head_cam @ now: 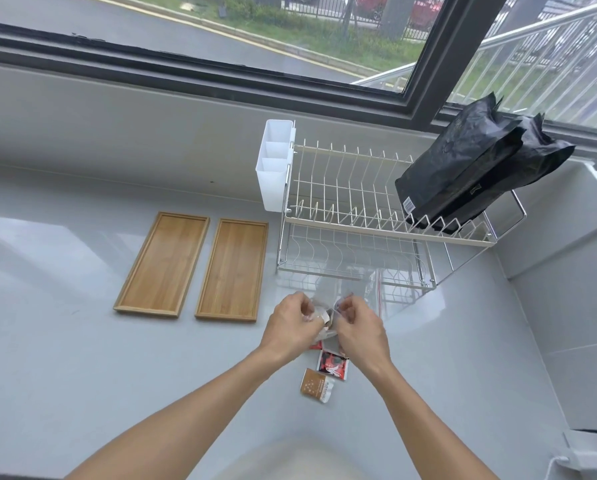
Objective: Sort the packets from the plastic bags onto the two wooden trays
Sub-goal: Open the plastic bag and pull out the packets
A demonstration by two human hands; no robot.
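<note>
Clear plastic is bunched between your two hands: your left hand (292,323) and right hand (357,327) are both curled shut on the mouth of a small plastic bag (324,315), fingers pinching its crumpled top from either side above the grey counter (82,358). A second clear bag with a red zip strip (373,289) lies flat on the counter just beyond your hands, partly under the lower tier of the wire dish rack (376,216). Below your wrists, two packets lie loose on the counter: a red and black packet (332,364) and, just nearer to you, a brown and white packet (318,385); another red edge (315,346) peeks out under your left hand, and you cannot tell whether it is inside the bag or lying beside it. Off to your left, the two wooden trays sit side by side, the left tray (162,265) and the right tray (233,270) close together but not touching, both bare. On the rack's upper tier lean two black pouches (470,168), and a white cutlery holder (274,164) hangs at its left end.
</note>
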